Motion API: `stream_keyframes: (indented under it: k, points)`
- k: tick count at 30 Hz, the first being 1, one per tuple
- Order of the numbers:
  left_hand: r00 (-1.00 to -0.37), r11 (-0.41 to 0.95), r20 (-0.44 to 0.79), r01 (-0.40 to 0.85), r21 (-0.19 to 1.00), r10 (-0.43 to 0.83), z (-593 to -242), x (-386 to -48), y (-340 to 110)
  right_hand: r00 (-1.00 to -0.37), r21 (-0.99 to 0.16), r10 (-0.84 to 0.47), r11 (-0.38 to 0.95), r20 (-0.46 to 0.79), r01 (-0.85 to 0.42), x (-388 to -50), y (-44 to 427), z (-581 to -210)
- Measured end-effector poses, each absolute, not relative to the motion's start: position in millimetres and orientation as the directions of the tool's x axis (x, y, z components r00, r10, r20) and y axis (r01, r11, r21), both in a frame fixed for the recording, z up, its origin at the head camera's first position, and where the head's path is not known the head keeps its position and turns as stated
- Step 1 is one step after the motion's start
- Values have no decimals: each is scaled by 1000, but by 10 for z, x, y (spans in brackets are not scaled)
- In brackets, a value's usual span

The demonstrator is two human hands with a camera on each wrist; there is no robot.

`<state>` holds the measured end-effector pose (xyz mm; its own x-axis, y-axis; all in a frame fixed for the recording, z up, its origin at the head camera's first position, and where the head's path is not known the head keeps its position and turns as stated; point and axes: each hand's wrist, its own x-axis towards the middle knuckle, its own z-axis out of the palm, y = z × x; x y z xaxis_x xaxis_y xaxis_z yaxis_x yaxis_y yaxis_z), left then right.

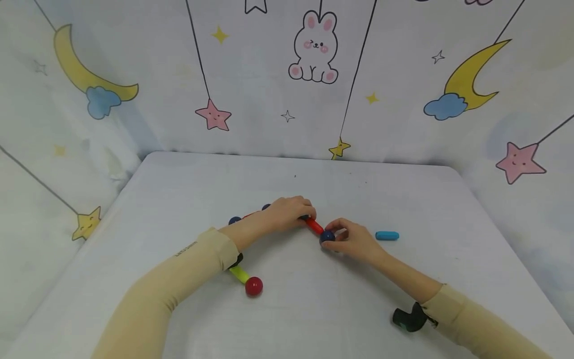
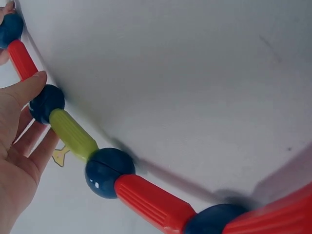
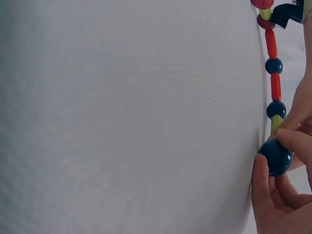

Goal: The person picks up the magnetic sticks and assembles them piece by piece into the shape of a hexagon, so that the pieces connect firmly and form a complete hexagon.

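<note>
A chain of coloured rods and balls curves across the white table. My left hand (image 1: pixel 289 212) grips a dark blue ball (image 2: pixel 47 104) in the chain, between a red rod (image 1: pixel 314 226) and a yellow-green rod (image 2: pixel 73 134). At the chain's right end, my right hand (image 1: pixel 354 241) pinches another dark blue ball (image 3: pixel 276 158) between thumb and fingers, against the tip of that red rod. Beyond the left hand, the left wrist view shows a further blue ball (image 2: pixel 110 171) and red rod (image 2: pixel 155 202). My left forearm hides part of the chain in the head view.
The chain's near left end has a yellow-green rod (image 1: pixel 239 273) and a red ball (image 1: pixel 253 286). A loose light blue rod (image 1: pixel 387 236) lies right of my right hand. Behind the table (image 1: pixel 314 319) hangs a white cloth (image 1: pixel 251 75) printed with moons, stars and a rabbit.
</note>
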<state>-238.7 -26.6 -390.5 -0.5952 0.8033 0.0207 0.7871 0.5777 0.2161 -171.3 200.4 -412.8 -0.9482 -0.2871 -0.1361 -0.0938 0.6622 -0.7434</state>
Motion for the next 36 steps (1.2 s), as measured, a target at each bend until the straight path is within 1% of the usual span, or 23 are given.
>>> stream_keyframes:
  k: [3, 6, 8, 10, 12, 14, 17, 19, 20, 23, 25, 28, 30, 36]
  points:
    - [-570, 548, 35, 803, 235, 821, -3904, -2363, -206, -949, -745, -277, 663, -147, -79, -1716, 2011, -4127]
    - [-520, 496, 43, 834, 242, 853, -3902, -2325, -122, -947, -750, -284, 657, -150, -79, -1722, 2036, -4129]
    - [-498, 476, 34, 845, 244, 867, -3896, -2298, -66, -943, -758, -294, 648, -155, -77, -1728, 2063, -4130]
    - [-490, 472, 14, 846, 249, 871, -3891, -2276, -26, -937, -767, -307, 637, -164, -75, -1733, 2101, -4128]
    - [-498, 486, -14, 838, 248, 867, -3888, -2263, -3, -933, -771, -317, 632, -171, -74, -1736, 2152, -4114]
    - [-506, 500, -39, 831, 244, 861, -3893, -2257, 5, -931, -751, -330, 652, -154, -107, -1737, 2231, -4079]
    - [-510, 508, -60, 827, 242, 858, -3908, -2257, 3, -928, -670, -366, 706, -67, -230, -1743, 2404, -3989]
    - [-506, 505, -64, 826, 250, 860, -3920, -2260, -1, -922, -576, -387, 756, -10, -311, -1744, 2553, -3915]
    - [-505, 503, -63, 826, 255, 861, -3922, -2259, -4, -922, -534, -387, 778, 5, -329, -1740, 2627, -3878]
    - [-496, 492, -56, 828, 269, 866, -3928, -2261, -10, -931, -445, -364, 837, -17, -319, -1714, 2829, -3789]
    - [-493, 486, -49, 831, 271, 869, -3932, -2263, -13, -937, -417, -344, 861, -54, -292, -1693, 2926, -3758]
    - [-489, 481, -40, 835, 268, 871, -3937, -2265, -18, -938, -406, -338, 870, -77, -280, -1671, 3002, -3759]
    - [-485, 475, -33, 838, 268, 874, -3941, -2266, -22, -934, -418, -348, 862, -78, -287, -1661, 3005, -3782]
    - [-473, 460, -22, 844, 276, 881, -3946, -2270, -27, -909, -521, -408, 796, -83, -310, -1600, 2780, -3877]
